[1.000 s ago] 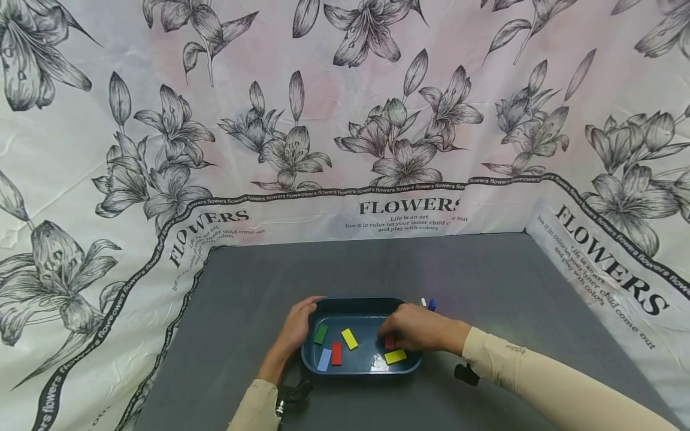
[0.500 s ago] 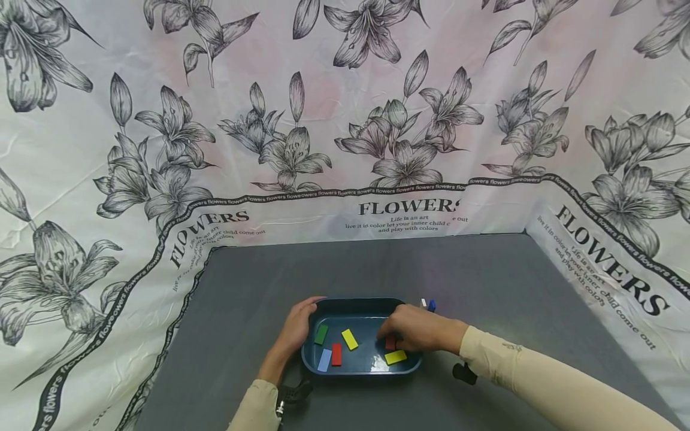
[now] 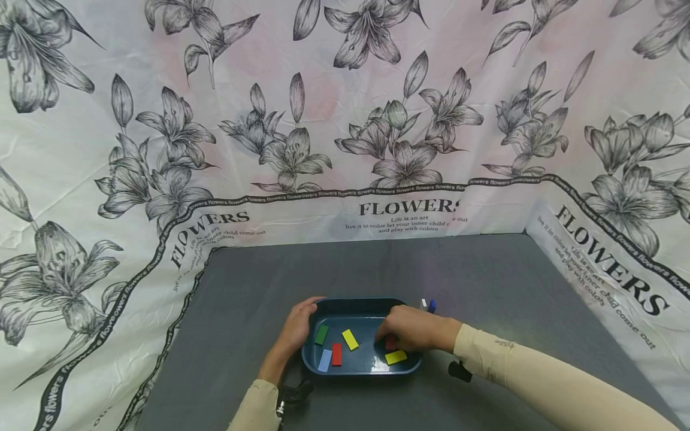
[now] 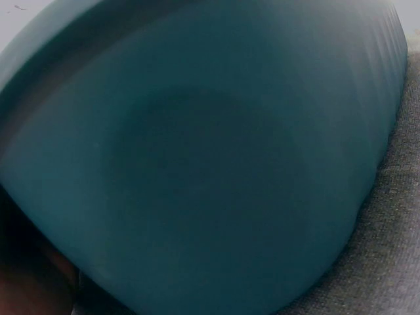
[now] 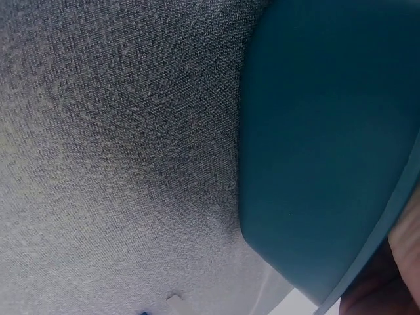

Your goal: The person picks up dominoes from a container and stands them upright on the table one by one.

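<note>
A dark blue tray (image 3: 372, 367) stands on the table, with several small coloured blocks inside. At its left end my left hand (image 3: 293, 329) grips the side and rim. My right hand (image 3: 417, 328) reaches over the right rim, fingers bent down into the tray; its fingertips are hidden, so whether they pinch anything is unclear. Partly under it lies a red block (image 3: 390, 342), with a yellow block (image 3: 396, 357) just in front. Farther left lie another yellow block (image 3: 350, 339), a green block (image 3: 321, 334), a red block (image 3: 336, 354) and a light blue block (image 3: 324, 360).
Behind my right hand, outside the tray, a white block (image 3: 423, 303) and a dark blue block (image 3: 432, 306) stand on the grey table (image 3: 259, 269). Flower-printed cloth (image 3: 302, 227) borders the table at the back and sides. The wrist views mostly show the tray's outer wall (image 4: 210, 164).
My right hand and forearm have shifted slightly left, covering a little more of the red block beneath. The left hand, the tray and the other blocks stay essentially in place.
</note>
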Demonstrator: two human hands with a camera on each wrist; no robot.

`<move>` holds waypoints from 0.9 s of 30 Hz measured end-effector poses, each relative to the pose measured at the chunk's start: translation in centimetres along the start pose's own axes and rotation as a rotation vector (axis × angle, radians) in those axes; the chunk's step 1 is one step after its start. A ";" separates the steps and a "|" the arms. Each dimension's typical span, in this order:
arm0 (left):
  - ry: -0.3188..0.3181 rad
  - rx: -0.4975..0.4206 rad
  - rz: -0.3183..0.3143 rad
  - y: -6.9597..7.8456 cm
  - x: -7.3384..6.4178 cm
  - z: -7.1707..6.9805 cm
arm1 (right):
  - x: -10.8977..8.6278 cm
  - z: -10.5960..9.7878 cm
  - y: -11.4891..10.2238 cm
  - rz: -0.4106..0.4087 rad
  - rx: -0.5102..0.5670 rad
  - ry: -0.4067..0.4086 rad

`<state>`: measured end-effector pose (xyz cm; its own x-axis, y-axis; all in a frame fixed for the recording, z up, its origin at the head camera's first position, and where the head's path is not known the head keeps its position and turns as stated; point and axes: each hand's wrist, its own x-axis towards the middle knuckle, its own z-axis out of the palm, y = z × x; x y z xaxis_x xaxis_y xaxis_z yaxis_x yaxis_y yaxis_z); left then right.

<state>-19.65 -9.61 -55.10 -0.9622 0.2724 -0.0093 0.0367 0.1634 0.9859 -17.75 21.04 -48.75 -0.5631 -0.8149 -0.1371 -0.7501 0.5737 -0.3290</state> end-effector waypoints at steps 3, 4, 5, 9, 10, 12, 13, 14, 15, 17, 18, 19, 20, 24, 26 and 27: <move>-0.002 -0.002 -0.003 0.0 0.0 0.0 | 0.1 0.1 0.0 -0.001 -0.008 -0.005; -0.001 -0.005 -0.005 -0.1 0.0 0.0 | 0.2 0.1 0.0 0.002 -0.008 -0.006; 0.001 -0.012 -0.014 0.0 0.0 0.0 | 0.2 0.1 0.0 0.004 -0.011 -0.006; 0.012 -0.015 -0.023 0.0 0.0 0.1 | 0.2 0.1 -0.3 0.008 -0.020 -0.007; 0.015 -0.018 -0.030 0.0 0.0 0.1 | 0.2 0.0 -0.3 0.007 -0.023 -0.007; 0.019 -0.015 -0.031 0.0 -0.1 0.1 | 0.2 0.0 -0.4 0.004 -0.031 -0.007; 0.019 -0.015 -0.030 0.0 -0.1 0.1 | 0.2 0.1 -0.4 -0.002 -0.039 -0.005; 0.019 -0.014 -0.028 0.0 -0.2 0.1 | 0.2 0.1 -0.4 -0.004 -0.044 -0.004; 0.018 -0.017 -0.028 0.0 -0.2 0.1 | 0.2 0.1 -0.4 -0.005 -0.049 -0.002; 0.018 -0.023 -0.028 0.0 -0.2 0.1 | 0.2 0.2 -0.4 -0.007 -0.055 0.001; 0.018 -0.025 -0.027 0.0 -0.2 0.1 | 0.2 0.2 -0.4 -0.008 -0.057 0.003; 0.019 -0.026 -0.026 0.0 -0.2 0.1 | 0.2 0.2 -0.4 -0.009 -0.060 0.005; 0.019 -0.026 -0.026 0.0 -0.2 0.1 | 0.2 0.1 -0.5 -0.006 -0.060 0.004; 0.018 -0.029 -0.027 -0.1 -0.1 0.1 | 0.2 0.0 -0.7 -0.005 -0.068 0.010; 0.017 -0.030 -0.024 -0.1 -0.1 0.1 | 0.2 0.1 -0.8 -0.004 -0.070 0.015; 0.016 -0.031 -0.021 -0.1 -0.1 0.1 | 0.1 0.1 -0.8 -0.002 -0.073 0.016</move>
<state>-19.56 -9.53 -55.23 -0.9667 0.2543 -0.0274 0.0086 0.1396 0.9902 -17.17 20.44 -48.59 -0.5667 -0.8149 -0.1216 -0.7741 0.5772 -0.2602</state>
